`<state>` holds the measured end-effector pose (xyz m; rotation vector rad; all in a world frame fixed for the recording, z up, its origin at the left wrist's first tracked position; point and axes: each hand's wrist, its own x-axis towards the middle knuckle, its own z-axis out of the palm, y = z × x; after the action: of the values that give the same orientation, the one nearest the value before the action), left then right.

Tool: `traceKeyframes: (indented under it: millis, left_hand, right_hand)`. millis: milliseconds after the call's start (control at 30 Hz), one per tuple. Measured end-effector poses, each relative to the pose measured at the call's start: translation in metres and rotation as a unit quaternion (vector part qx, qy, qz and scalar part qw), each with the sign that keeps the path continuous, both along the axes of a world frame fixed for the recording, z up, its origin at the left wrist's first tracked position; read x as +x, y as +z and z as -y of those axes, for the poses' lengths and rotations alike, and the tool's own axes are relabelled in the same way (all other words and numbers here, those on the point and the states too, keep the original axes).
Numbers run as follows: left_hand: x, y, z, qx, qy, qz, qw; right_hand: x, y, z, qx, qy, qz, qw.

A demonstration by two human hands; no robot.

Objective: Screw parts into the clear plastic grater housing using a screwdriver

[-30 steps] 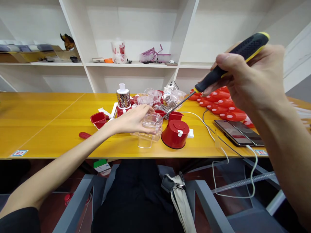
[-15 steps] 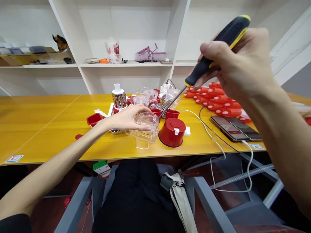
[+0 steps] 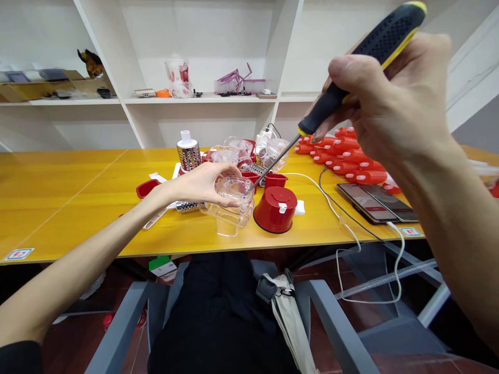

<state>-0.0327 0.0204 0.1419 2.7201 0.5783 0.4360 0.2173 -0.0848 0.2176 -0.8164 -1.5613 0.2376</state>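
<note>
My left hand (image 3: 200, 184) reaches out over the yellow table (image 3: 70, 197) and curls around the top of a clear plastic housing (image 3: 231, 208), holding it down. My right hand (image 3: 393, 98) is raised close to the camera, closed round the black-and-yellow handle of a screwdriver (image 3: 351, 78). Its thin metal shaft slopes down to the left and its tip meets the clear housing near my left fingertips. A red dome-shaped base (image 3: 275, 209) stands just right of the housing.
Behind the housing lie a steel grater drum (image 3: 188, 154), clear cups and small red parts. A row of red handles (image 3: 343, 158) sits at the right, with two phones (image 3: 376, 201) and white cables. White shelves stand behind the table.
My right hand with the screwdriver has risen slightly and come closer to the camera while the tip stays at the housing. The view has shifted a little; my left hand keeps its hold.
</note>
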Motion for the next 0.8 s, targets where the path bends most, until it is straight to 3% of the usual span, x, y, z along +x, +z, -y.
traceKeyframes:
  millis: [500,800]
  left_hand:
    - [-0.001,0.006,-0.002,0.006,-0.014,-0.047,0.999]
    - [-0.001,0.006,0.001,0.041,-0.032,-0.020,0.998]
  right_hand:
    - [-0.002,0.001,-0.001,0.002,-0.011,-0.011,1.000]
    - [-0.011,0.003,0.006,0.022,-0.022,0.013,0.999]
